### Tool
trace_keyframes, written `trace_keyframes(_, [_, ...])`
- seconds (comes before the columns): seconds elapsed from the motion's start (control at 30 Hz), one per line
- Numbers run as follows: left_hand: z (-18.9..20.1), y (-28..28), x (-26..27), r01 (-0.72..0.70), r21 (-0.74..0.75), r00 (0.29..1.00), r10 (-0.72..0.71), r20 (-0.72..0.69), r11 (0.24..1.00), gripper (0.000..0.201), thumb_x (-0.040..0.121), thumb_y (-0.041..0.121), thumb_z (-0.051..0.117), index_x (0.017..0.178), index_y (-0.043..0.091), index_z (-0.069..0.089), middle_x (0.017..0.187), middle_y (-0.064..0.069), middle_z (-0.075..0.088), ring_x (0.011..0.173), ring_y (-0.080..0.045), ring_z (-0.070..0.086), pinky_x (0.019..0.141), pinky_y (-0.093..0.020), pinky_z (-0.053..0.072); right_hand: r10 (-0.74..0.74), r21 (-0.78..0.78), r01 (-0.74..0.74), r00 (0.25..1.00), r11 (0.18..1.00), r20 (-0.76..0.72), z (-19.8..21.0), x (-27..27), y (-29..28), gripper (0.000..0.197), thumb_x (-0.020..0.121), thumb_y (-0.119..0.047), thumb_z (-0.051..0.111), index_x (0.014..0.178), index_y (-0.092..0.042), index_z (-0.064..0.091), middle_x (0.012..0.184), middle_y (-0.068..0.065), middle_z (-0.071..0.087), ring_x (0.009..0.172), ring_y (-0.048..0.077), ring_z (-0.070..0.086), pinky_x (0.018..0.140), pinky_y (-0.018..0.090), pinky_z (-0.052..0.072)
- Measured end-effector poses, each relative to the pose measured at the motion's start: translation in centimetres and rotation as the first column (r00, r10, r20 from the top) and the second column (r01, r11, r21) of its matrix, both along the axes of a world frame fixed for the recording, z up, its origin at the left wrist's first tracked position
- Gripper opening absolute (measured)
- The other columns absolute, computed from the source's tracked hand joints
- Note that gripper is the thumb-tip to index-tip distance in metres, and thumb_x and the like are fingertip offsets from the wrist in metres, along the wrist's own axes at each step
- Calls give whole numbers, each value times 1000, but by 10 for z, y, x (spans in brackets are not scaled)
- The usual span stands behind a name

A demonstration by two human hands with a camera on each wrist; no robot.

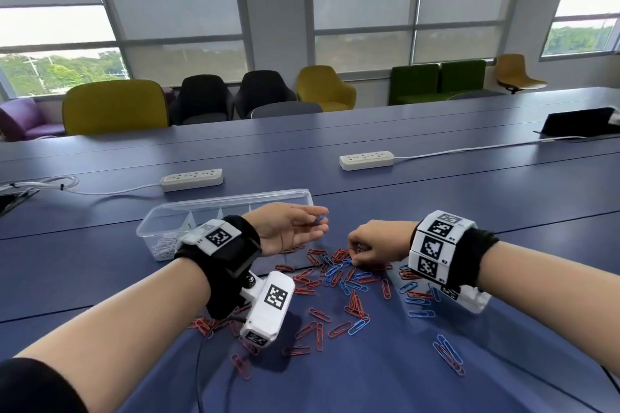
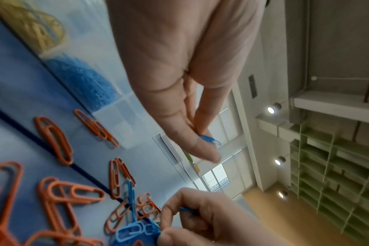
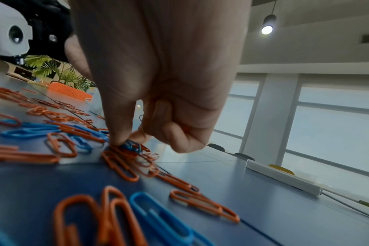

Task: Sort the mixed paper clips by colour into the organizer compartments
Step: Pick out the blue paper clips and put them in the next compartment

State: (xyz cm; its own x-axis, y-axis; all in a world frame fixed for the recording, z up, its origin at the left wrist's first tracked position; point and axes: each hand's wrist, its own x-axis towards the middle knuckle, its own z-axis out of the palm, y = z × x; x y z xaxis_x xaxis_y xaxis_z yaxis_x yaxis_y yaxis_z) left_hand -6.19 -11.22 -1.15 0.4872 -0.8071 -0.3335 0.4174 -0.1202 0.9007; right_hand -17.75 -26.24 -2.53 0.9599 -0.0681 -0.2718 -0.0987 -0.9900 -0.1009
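Note:
Red and blue paper clips (image 1: 349, 282) lie scattered on the blue table in front of me. A clear organizer (image 1: 235, 203) stands behind my left hand; white clips fill its left end, and the left wrist view shows yellow clips and blue clips (image 2: 84, 79) in separate compartments. My left hand (image 1: 322, 220) hovers just right of the organizer, thumb and fingers pinching a blue clip (image 2: 209, 139). My right hand (image 1: 352, 256) is down on the pile, its thumb and forefinger pinching a blue clip (image 3: 131, 146) among red ones.
Two white power strips (image 1: 191, 179) (image 1: 366, 160) with cables lie farther back on the table. A dark flat device (image 1: 577, 124) sits at the far right. Chairs line the table's far side. Clips spread toward the near edge.

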Motion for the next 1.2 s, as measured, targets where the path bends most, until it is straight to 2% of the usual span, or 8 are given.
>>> trace_keyframes(0.17, [-5, 0, 4, -24, 102, 989, 38, -141, 995, 27, 92, 4, 27, 79, 9, 49, 60, -1, 43, 41, -9, 41, 41, -16, 42, -50, 52, 50, 999, 997, -8, 3, -5, 2, 18, 96, -21, 44, 98, -7, 55, 98, 11, 61, 74, 18, 48, 61, 15, 37])
trace_keyframes(0.3, [-4, -6, -8, 60, 338, 969, -136, 204, 939, 24, 88, 17, 33, 65, 16, 41, 56, 5, 26, 44, -8, 21, 46, -19, 19, -114, 234, 118, 993, 965, -31, 17, -13, 2, 17, 99, -17, 40, 88, -5, 44, 71, 4, 38, 54, 10, 29, 42, 9, 33])
trace_keyframes(0.5, [-7, -14, -22, -46, 674, 243, -646, 724, 737, 26, 84, 31, 67, 104, 15, 66, 72, 3, 56, 73, -15, 52, 60, -23, 38, -238, 444, 253, 967, 860, -90, 15, -21, -7, 13, 99, -14, 34, 90, -6, 39, 71, 0, 34, 57, 9, 28, 46, 13, 31])
trace_keyframes(0.7, [-18, -20, -17, -110, 701, 172, -681, 711, 704, 32, 81, 33, 71, 106, 13, 67, 108, -2, 65, 102, -16, 58, 76, -20, 37, -413, 727, 393, 896, 563, -165, 2, -24, -8, 18, 96, -8, 31, 81, -15, 37, 72, 0, 40, 50, 7, 30, 44, 16, 27])
trace_keyframes(0.9, [-19, -19, -16, -106, 738, 125, -728, 674, 666, 25, 89, 25, 61, 106, 8, 70, 108, -5, 69, 99, -18, 61, 81, -23, 42, -379, 730, 357, 914, 582, -144, 3, -22, -7, 14, 95, -6, 33, 83, -14, 33, 77, 8, 46, 53, 12, 27, 50, 26, 19])
trace_keyframes(1.0, [-18, -20, -14, -70, 745, 227, -717, 659, 663, 19, 95, 21, 48, 87, 10, 62, 86, -10, 59, 75, -19, 51, 76, -29, 46, -352, 717, 348, 923, 604, -152, 6, -22, -4, 11, 94, -4, 29, 89, -14, 28, 68, 1, 39, 51, 10, 24, 48, 24, 18])
trace_keyframes(1.13, [-6, -12, -6, 110, 469, 848, -329, 416, 876, 26, 86, 12, 30, 62, 20, 30, 58, 3, 25, 44, -9, 20, 44, -20, 18, -329, 670, 345, 931, 657, -156, 8, -21, 0, 15, 95, -3, 24, 106, -12, 29, 66, -1, 35, 51, 10, 25, 43, 18, 25])
trace_keyframes(1.2, [0, -4, 1, 161, 274, 968, -206, 145, 948, 21, 78, 14, 28, 58, 20, 29, 54, 4, 22, 40, -8, 17, 40, -18, 14, -292, 618, 318, 945, 718, -147, 9, -19, 0, 27, 95, -1, 22, 117, -12, 35, 66, 0, 38, 51, 10, 28, 42, 16, 28])
